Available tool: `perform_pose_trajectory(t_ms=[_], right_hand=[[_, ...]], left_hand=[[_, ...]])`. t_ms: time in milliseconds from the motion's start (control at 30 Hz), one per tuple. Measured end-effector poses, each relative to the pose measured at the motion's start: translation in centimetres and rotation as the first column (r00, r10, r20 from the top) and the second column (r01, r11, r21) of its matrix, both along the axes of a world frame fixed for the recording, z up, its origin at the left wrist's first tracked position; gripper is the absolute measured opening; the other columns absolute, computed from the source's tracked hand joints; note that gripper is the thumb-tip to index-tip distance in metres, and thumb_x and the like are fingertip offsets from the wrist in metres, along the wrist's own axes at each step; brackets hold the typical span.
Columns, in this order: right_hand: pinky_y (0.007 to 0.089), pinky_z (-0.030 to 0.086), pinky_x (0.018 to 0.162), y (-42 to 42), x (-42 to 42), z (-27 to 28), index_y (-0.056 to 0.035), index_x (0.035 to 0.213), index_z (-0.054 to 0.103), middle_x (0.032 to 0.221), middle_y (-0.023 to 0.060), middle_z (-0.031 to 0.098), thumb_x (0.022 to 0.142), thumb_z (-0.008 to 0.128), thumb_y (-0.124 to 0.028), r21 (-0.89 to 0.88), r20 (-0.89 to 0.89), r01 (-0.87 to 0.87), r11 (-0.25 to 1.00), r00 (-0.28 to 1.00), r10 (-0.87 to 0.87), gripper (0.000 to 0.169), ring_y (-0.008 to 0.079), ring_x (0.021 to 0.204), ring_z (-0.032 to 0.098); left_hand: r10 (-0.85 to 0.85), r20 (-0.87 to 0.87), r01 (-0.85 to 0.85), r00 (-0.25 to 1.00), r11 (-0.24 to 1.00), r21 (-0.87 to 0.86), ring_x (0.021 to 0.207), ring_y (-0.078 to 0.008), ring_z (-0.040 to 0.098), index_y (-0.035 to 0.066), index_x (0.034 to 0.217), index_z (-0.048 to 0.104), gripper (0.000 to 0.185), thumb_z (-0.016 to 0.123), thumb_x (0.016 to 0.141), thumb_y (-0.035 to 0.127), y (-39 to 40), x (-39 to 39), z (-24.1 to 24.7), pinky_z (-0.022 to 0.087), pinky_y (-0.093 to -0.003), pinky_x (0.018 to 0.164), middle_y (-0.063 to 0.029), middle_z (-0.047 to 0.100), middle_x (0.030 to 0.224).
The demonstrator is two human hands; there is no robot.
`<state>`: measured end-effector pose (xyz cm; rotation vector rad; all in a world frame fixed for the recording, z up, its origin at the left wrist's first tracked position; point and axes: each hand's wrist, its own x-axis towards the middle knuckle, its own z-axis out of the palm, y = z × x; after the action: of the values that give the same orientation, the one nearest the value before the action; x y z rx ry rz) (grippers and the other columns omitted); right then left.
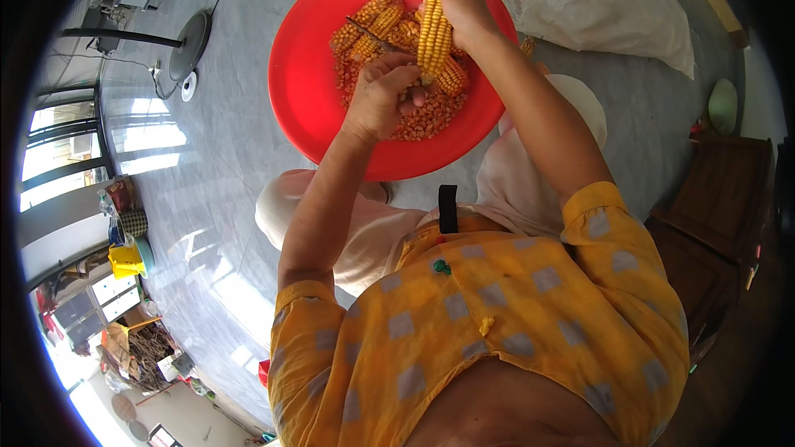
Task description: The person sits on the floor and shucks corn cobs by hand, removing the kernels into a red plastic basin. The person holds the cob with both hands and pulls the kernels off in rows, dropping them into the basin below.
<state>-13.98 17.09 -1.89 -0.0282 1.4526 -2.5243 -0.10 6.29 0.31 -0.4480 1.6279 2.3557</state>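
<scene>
My right hand (463, 6) grips an upright ear of yellow corn (433, 34) over the upper part of a round red plastic basin (304, 74). Curled at the ear's lower end is my left hand (385, 96), its thumb close to the tip; its grip is partly hidden. A thin dark rod (372, 34) slants from beside the left fingers across other ears of corn (372, 9); whether that hand holds it cannot be told. Loose orange-yellow kernels (425, 118) lie in the basin below the ears.
A white woven sack (602, 6) with corn at its mouth lies on the grey floor, right of the basin. My knees are close below the basin. A round-based stand (189, 46) with a cable is at left, brown wooden furniture (714, 198) at right.
</scene>
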Motion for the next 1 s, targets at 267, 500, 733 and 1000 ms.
perform_pose_trajectory(t_ms=[267,500,733,1000], right_hand=[[0.0306,0.045,0.048,0.1,0.2,0.1,0.0001,0.08,0.057,0.065,0.0059,0.056,0.082,0.064,-0.028,0.031,-0.009,0.007,0.999,1.0,-0.007,0.029,0.0152,0.052,0.055],[0.0282,0.046,0.05,-0.5,-0.1,-1.5,-0.0065,0.072,0.055,0.063,0.0012,0.053,0.086,0.061,-0.027,0.191,-0.22,0.059,0.98,0.975,-0.016,0.025,0.0113,0.054,0.054],[0.029,0.041,0.052,-0.3,-0.3,-1.3,0.0004,0.081,0.054,0.069,0.0024,0.054,0.082,0.065,-0.026,0.155,-0.142,0.021,0.988,0.99,0.001,0.029,0.009,0.06,0.051],[0.0283,0.043,0.054,-0.1,0.0,-0.7,0.0001,0.083,0.055,0.072,0.0032,0.055,0.082,0.065,-0.025,0.067,-0.1,0.01,0.998,0.995,-0.003,0.027,0.0106,0.06,0.053]], left_hand=[[-0.05,-0.045,0.045,0.998,0.993,-0.107,0.053,-0.0078,0.053,-0.002,0.1,0.053,0.021,0.052,0.083,0.01,0.3,0.0,0.1,0.038,-0.019,0.044,-0.0103,0.063,0.076],[-0.181,-0.2,0.052,0.963,0.851,-0.522,0.05,-0.0063,0.047,0.001,0.076,0.057,0.014,0.046,0.082,0.008,0.6,0.0,-1.8,0.037,-0.0209,0.044,-0.0046,0.057,0.063],[-0.07,-0.163,-0.003,0.984,0.912,-0.411,0.049,-0.0075,0.046,0.0,0.077,0.057,0.017,0.042,0.082,0.007,0.9,0.0,-1.6,0.037,-0.0216,0.045,-0.0044,0.056,0.062],[0.227,0.046,-0.229,0.973,0.971,0.069,0.056,-0.0126,0.052,0.001,0.1,0.055,0.023,0.045,0.088,0.018,1.3,-0.4,-1.0,0.041,-0.0217,0.047,-0.0077,0.061,0.081]])
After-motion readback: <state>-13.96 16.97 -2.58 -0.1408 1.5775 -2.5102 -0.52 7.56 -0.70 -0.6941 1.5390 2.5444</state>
